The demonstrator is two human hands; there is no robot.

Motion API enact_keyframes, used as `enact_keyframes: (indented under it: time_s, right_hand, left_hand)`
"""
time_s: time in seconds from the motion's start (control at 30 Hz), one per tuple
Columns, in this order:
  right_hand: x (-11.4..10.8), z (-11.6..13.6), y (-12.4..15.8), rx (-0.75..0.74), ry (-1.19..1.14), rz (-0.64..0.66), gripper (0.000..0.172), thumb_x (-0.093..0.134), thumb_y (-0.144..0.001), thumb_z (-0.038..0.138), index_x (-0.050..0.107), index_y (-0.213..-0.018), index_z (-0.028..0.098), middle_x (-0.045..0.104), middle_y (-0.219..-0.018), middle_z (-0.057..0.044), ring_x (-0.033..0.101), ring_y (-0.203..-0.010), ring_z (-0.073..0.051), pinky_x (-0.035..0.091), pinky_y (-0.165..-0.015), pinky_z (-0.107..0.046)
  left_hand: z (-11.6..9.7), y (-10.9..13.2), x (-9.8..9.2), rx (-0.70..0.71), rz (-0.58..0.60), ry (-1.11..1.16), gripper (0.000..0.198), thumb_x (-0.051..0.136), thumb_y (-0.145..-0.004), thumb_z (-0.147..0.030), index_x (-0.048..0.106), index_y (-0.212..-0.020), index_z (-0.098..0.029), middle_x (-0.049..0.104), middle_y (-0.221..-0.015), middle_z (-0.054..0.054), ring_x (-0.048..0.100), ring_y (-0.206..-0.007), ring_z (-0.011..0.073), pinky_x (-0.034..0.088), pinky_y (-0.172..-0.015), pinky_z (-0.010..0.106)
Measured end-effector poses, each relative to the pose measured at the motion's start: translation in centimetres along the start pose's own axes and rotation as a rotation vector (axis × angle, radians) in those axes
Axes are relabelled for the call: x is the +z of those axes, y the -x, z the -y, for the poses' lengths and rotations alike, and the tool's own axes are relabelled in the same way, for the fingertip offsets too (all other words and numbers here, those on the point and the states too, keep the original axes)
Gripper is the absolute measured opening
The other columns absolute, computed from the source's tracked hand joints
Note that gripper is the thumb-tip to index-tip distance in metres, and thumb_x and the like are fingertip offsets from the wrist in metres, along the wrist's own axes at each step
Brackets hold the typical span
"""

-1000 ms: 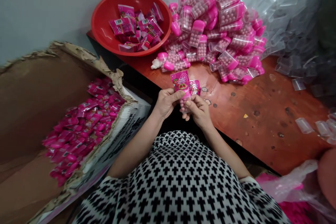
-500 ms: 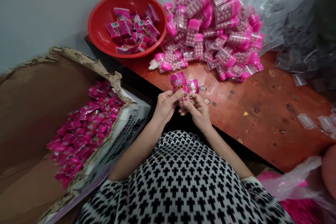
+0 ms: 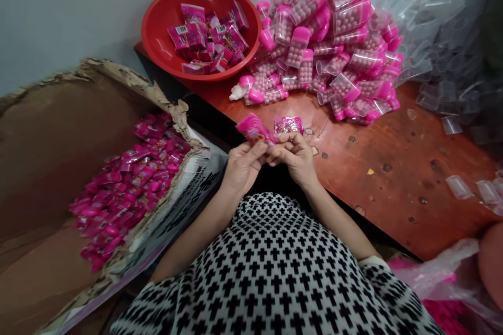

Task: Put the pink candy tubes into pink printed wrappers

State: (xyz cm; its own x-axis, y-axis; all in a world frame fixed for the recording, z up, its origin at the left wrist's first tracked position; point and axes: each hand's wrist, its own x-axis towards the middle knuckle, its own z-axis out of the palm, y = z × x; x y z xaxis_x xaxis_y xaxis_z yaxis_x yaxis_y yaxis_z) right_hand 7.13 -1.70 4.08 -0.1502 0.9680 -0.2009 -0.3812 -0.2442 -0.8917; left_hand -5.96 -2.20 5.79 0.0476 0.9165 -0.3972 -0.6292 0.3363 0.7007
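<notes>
Over the table's near edge, my left hand [image 3: 242,168] is closed on a pink printed candy packet [image 3: 254,129], pinching its lower part between thumb and fingers. The packet tilts up to the left and is slightly blurred. My right hand [image 3: 297,161] is closed too, its thumb and fingertips pinching the packet's lower right end. That end is mostly covered by the fingers. Just beyond my right fingers, a second pink printed wrapper [image 3: 288,124] lies on the table.
A red bowl [image 3: 151,44] with several pink packets stands at the table's [image 3: 396,167] back left. Beside it is a heap of pink-capped candy tubes [image 3: 298,47]. Clear empty tubes [image 3: 448,97] lie right. A torn cardboard box [image 3: 35,152] of pink packets [image 3: 126,188] stands left.
The packet has tipped to the left in my hands. Pink beads seen earlier at its lower end are now hidden by my fingers. The view has shifted slightly.
</notes>
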Motion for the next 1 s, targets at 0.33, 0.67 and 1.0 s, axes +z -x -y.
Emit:
enact_keyframes:
  time_s: [0.33, 0.67, 1.0]
  right_hand:
    - [-4.7, 3.4, 0.3, -0.189, 0.219, -0.272, 0.025, 0.069, -0.08, 0.041, 0.056, -0.082, 0.02, 0.07, -0.068, 0.002, 0.064, -0.051, -0.009, 0.052, -0.046, -0.019]
    - [-6.0, 3.0, 1.1, -0.129, 0.347, -0.264, 0.027, 0.069, -0.079, 0.044, 0.058, -0.077, 0.019, 0.068, -0.067, 0.002, 0.062, -0.05, -0.009, 0.05, -0.047, -0.02]
    - [-5.6, 3.4, -2.3, -0.238, 0.635, -0.274, 0.032, 0.074, -0.073, 0.046, 0.062, -0.09, 0.021, 0.067, -0.079, 0.001, 0.061, -0.065, -0.012, 0.05, -0.059, -0.023]
  left_hand:
    - [-2.1, -1.3, -2.6, 0.443, -0.192, -0.27, 0.044, 0.072, -0.075, -0.048, 0.065, -0.11, -0.025, 0.073, -0.104, 0.003, 0.067, -0.099, 0.0187, 0.048, -0.1, 0.04]
    - [4.7, -6.8, 1.4, 0.684, 0.11, -1.343, 0.024, 0.067, -0.081, -0.037, 0.073, -0.102, -0.027, 0.061, -0.132, 0.006, 0.038, -0.138, 0.0319, 0.01, -0.118, 0.056]
    - [4.5, -5.9, 1.0, 0.798, 0.098, -1.2, 0.019, 0.063, -0.084, -0.036, 0.074, -0.098, -0.03, 0.061, -0.132, 0.003, 0.041, -0.137, 0.0282, 0.013, -0.118, 0.055]
